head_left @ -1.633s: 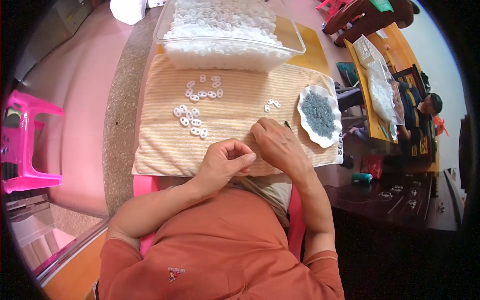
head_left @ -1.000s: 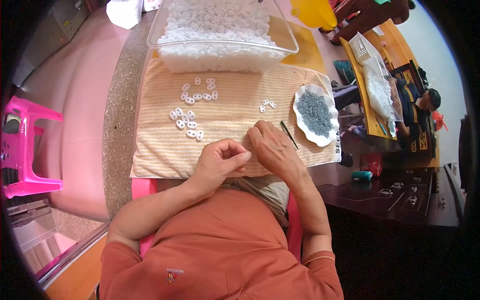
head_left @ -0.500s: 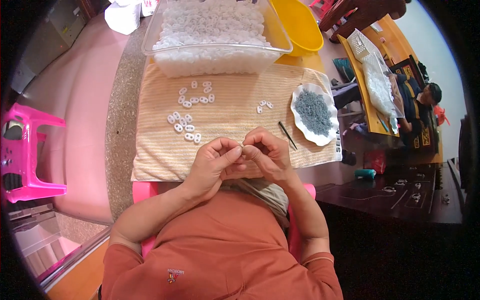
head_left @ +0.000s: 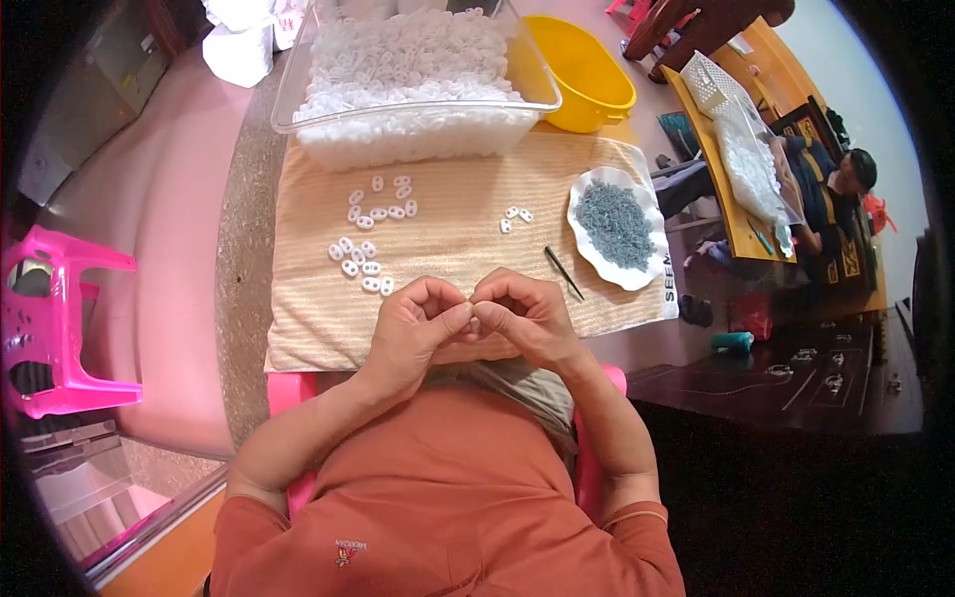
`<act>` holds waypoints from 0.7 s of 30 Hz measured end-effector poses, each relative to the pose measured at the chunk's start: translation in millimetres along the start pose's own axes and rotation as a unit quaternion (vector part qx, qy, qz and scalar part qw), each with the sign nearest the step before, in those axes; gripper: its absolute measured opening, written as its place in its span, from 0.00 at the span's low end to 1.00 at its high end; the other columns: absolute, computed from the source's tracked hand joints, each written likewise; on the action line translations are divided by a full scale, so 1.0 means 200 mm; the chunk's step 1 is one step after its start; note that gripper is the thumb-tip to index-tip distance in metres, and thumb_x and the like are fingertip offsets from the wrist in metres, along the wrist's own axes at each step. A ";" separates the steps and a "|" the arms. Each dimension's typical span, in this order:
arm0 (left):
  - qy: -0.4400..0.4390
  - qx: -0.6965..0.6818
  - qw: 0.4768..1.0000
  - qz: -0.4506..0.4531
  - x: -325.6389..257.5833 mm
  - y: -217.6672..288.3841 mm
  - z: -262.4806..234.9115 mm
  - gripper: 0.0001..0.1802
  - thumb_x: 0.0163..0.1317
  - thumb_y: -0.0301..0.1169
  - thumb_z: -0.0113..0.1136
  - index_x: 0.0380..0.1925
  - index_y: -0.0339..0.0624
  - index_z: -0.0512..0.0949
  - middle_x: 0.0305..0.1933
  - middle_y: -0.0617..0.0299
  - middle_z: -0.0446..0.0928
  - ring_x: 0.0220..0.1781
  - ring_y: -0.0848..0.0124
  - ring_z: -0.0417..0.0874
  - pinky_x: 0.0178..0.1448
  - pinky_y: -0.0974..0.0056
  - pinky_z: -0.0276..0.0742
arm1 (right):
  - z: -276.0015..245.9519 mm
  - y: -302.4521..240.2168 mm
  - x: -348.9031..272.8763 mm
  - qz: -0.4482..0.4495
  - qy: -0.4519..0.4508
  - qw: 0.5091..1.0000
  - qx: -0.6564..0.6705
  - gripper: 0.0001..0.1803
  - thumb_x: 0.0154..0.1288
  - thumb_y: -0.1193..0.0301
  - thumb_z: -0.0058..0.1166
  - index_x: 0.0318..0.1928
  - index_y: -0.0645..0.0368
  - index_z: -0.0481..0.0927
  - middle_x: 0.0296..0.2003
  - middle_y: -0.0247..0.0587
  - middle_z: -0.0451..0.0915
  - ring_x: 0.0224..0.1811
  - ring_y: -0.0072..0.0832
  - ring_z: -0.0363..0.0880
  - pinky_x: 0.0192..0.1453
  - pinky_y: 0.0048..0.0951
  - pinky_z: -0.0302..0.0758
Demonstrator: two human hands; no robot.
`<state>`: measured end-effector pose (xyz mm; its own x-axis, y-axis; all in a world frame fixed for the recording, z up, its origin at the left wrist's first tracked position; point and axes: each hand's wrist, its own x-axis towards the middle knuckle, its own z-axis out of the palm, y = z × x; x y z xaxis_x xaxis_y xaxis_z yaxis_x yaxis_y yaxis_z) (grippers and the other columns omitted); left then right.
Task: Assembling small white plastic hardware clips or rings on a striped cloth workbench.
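My left hand (head_left: 423, 323) and my right hand (head_left: 524, 320) meet at the near edge of a striped towel (head_left: 448, 234), thumbs and forefingers pinched tip to tip. Whatever lies between the fingertips is too small and covered to make out. Beyond my left hand, small white oval pieces with two holes lie in two loose groups, an upper one (head_left: 378, 214) and a lower one (head_left: 350, 268). Three more such pieces (head_left: 512, 213) rest farther right. A thin black pointed tool (head_left: 564, 274) lies beyond my right hand, beside a scalloped white plate (head_left: 635, 283) heaped with small grey pieces (head_left: 615, 224).
A clear plastic bin (head_left: 545, 104) full of white pieces stands at the far side, with a yellow basin (head_left: 587, 75) to its right. A pink stool (head_left: 75, 318) is at left. Another person (head_left: 841, 189) sits at a wooden table (head_left: 741, 234) on the right.
Both hands stay pinched together, with the fingers slightly rearranged and the fingertips drawn a little nearer to me. The view has shifted slightly; the loose pieces keep their layout.
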<state>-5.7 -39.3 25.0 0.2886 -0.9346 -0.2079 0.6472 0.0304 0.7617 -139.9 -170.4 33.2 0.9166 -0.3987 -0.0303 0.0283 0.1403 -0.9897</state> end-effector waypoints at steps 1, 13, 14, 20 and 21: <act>-0.001 0.002 1.000 0.000 0.00 0.00 0.00 0.06 0.64 0.26 0.59 0.38 0.37 0.74 0.33 0.61 0.79 0.35 0.77 0.80 0.42 0.71 0.80 | 0.00 -0.01 0.00 0.007 0.005 1.000 -0.002 0.05 0.68 0.78 0.52 0.40 0.69 0.77 0.37 0.38 0.75 0.36 0.20 0.78 0.38 0.19 0.76; 0.078 0.512 0.825 0.228 0.37 0.06 0.11 0.11 0.55 0.32 0.64 0.32 0.35 0.79 0.30 0.51 0.80 0.30 0.61 0.82 0.38 0.60 0.77 | 0.23 0.01 -0.09 -0.291 0.109 0.914 -0.260 0.08 0.57 0.83 0.58 0.37 0.63 0.76 0.33 0.45 0.77 0.30 0.34 0.78 0.33 0.28 0.74; 0.068 0.572 0.779 0.247 0.42 0.06 0.12 0.11 0.56 0.33 0.63 0.33 0.36 0.79 0.30 0.49 0.80 0.32 0.56 0.82 0.38 0.57 0.77 | 0.22 0.03 -0.08 -0.302 0.100 0.913 -0.256 0.08 0.57 0.83 0.59 0.38 0.63 0.76 0.33 0.46 0.77 0.31 0.35 0.78 0.33 0.28 0.75; 0.045 0.708 0.678 0.193 0.64 -0.01 0.12 0.15 0.55 0.38 0.62 0.36 0.37 0.78 0.33 0.46 0.80 0.38 0.48 0.81 0.42 0.49 0.75 | 0.16 0.06 -0.09 -0.330 0.084 0.898 -0.280 0.10 0.54 0.83 0.60 0.37 0.64 0.76 0.32 0.47 0.76 0.29 0.39 0.78 0.29 0.31 0.76; 0.042 0.711 0.675 0.192 0.65 -0.01 0.12 0.15 0.55 0.38 0.62 0.36 0.37 0.78 0.33 0.46 0.80 0.38 0.48 0.81 0.42 0.49 0.75 | 0.15 0.05 -0.09 -0.331 0.089 0.898 -0.277 0.10 0.54 0.83 0.60 0.37 0.64 0.76 0.32 0.47 0.76 0.29 0.39 0.78 0.29 0.31 0.76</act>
<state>14.0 -170.1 10.5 0.3194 -0.9298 0.1832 -0.8010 -0.1616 0.5764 -144.3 -134.6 28.4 0.6933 -0.3735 0.6163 0.2953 -0.6328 -0.7158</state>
